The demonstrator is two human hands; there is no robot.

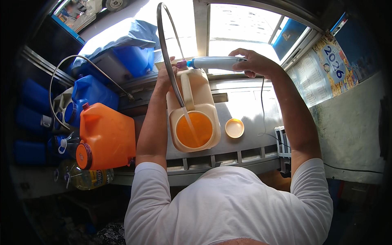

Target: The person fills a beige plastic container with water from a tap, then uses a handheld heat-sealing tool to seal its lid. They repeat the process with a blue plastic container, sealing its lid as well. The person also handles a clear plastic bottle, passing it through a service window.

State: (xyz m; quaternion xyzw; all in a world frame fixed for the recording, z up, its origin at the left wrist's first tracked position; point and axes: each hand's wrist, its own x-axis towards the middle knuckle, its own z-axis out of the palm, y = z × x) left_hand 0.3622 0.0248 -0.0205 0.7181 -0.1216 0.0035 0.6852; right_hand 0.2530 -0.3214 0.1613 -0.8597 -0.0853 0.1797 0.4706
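Jug (pixel 206 92) on counter (pixel 251 108), left of middle, reaching toward near edge. Tool (pixel 216 63) held crosswise, long axis left-right, tip at purple cap (pixel 181 64). Right hand (pixel 256 64) pinches tool's right end; left hand (pixel 162 77) nearer cap, grip unclear behind hose (pixel 164 45).

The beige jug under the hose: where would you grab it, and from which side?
I'd grip the beige jug by its long raised handle, from above and to the right: it bridges the top between purple cap and open mouth, while the hose crowds its left.
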